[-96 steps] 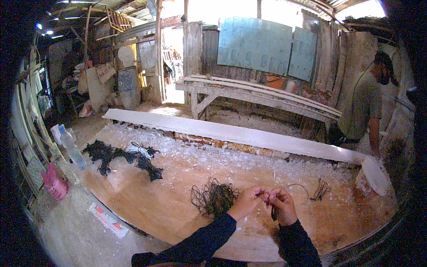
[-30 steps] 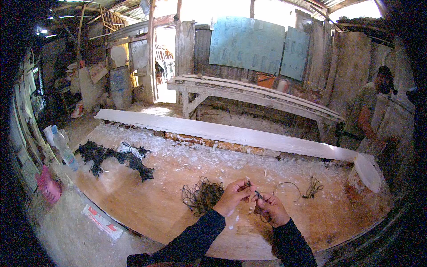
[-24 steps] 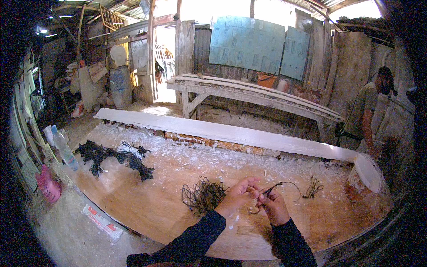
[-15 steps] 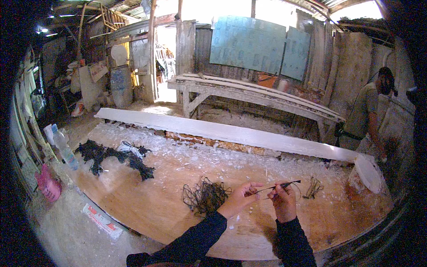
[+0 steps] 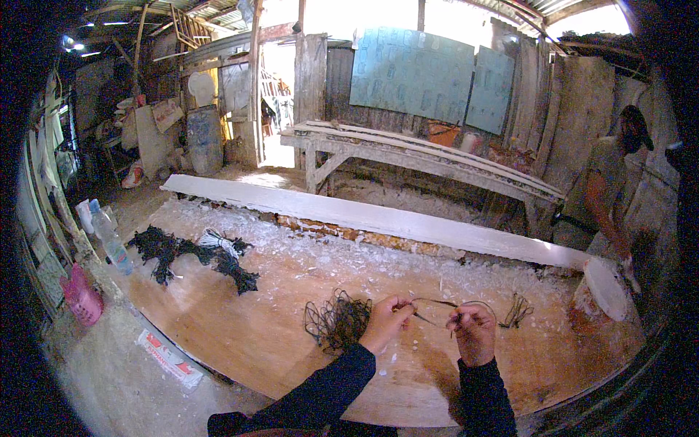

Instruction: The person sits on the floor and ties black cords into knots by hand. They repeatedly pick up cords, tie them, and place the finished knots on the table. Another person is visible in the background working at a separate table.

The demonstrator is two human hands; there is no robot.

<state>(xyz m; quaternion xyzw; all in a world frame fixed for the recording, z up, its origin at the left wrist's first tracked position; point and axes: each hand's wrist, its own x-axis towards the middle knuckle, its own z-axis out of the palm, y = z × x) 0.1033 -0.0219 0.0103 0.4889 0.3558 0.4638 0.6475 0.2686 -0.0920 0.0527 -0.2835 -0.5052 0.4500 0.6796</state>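
The left hand [image 5: 386, 323] and right hand [image 5: 475, 337] pinch a dark cord [image 5: 437, 301] running crosswise between them; the tangled bundle [image 5: 336, 320] lies nearer the left.

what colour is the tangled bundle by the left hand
The tangled bundle is dark, nearly black; head view shows it.

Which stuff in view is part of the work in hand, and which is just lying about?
In use, or likely so:
- dark strands, pinched in the left hand and right hand
- dark looped tangle beside the left hand
- small dark bundle, probably

Apparently just lying about:
- clear bottle
- pink container
- red-and-white packaging
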